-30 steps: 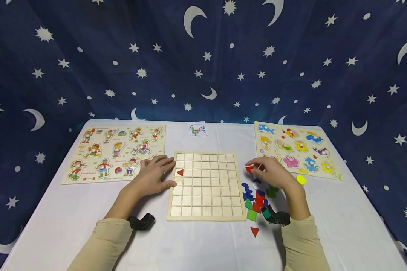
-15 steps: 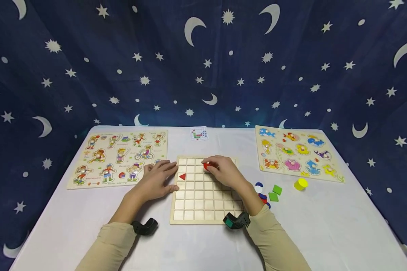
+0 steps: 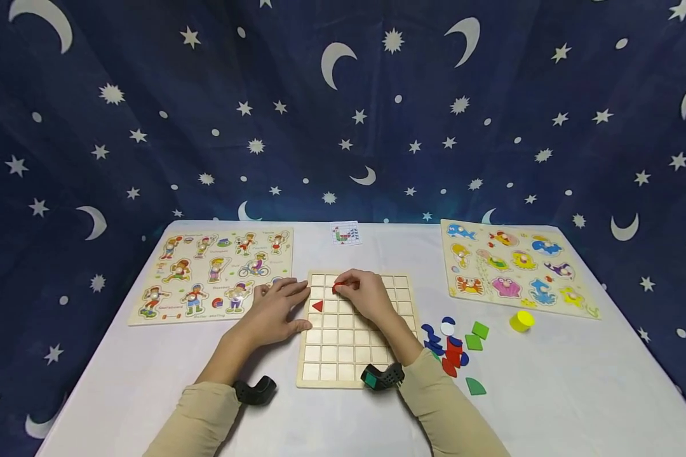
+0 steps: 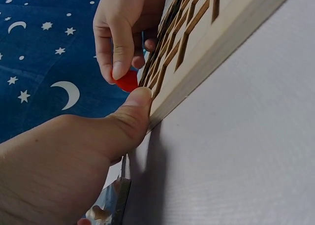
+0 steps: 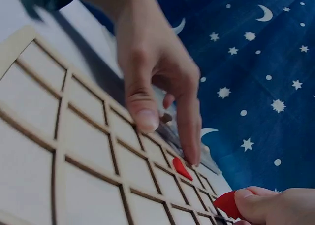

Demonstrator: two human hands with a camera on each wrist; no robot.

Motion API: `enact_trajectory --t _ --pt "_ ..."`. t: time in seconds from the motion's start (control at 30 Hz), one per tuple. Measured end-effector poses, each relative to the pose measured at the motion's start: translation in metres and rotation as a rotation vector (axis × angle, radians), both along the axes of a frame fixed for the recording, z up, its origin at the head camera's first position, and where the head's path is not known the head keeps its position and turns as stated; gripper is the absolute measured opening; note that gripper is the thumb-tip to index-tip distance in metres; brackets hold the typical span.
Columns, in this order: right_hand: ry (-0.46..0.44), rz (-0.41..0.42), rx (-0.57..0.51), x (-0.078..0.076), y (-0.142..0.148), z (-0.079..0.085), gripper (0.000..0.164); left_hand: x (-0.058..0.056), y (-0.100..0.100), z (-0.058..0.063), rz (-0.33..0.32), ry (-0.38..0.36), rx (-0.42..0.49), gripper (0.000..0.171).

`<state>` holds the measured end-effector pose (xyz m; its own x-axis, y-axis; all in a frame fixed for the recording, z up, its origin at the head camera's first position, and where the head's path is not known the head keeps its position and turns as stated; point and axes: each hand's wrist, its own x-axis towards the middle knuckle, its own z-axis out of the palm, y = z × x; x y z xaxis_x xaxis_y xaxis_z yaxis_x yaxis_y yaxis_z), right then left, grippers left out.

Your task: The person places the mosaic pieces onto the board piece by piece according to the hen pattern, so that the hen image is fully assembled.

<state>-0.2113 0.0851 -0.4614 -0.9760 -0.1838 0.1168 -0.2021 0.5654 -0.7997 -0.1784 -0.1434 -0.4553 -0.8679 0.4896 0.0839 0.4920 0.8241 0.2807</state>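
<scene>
My right hand [image 3: 368,297] pinches a red piece with a rounded edge [image 4: 127,81] between thumb and fingers, over the upper left part of a wooden grid board [image 3: 328,355]. In the right wrist view, the fingertips partly cover this red piece [image 5: 227,204]. A red triangle [image 3: 317,306] lies in a cell of the board's left column. Along the board's left edge rests my left hand [image 3: 271,320], fingers spread, with the thumb [image 4: 135,104] touching the rim in the left wrist view. My right forearm hides the board's lower right part.
Right of the board lie blue pieces [image 3: 432,343], red pieces [image 3: 453,355], green squares [image 3: 474,343] and a green quarter circle [image 3: 476,386]. A yellow cylinder [image 3: 522,320] stands farther right. Picture puzzles [image 3: 288,254] [image 3: 451,254] flank a small pattern card [image 3: 345,233] at the back.
My right hand has carried the red piece left from the loose pieces to the board, then slightly farther left. The left hand stays at the board's edge. The head view has tilted up.
</scene>
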Motion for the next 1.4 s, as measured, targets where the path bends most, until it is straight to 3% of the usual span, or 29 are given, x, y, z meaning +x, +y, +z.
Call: enact_trajectory --t 0.37,0.73,1.4 --pt "0.04 -0.01 -0.015 -0.003 0.001 -0.008 0.011 0.0 -0.002 0.001 -0.006 0.023 0.001 0.071" --pt "0.079 -0.028 0.143 -0.006 0.001 -0.009 0.009 -0.005 0.002 0.006 -0.014 0.015 -0.007 0.071" --pt "0.188 0.015 0.221 -0.005 0.002 -0.016 0.015 -0.002 0.001 0.002 -0.011 -0.001 -0.01 0.071"
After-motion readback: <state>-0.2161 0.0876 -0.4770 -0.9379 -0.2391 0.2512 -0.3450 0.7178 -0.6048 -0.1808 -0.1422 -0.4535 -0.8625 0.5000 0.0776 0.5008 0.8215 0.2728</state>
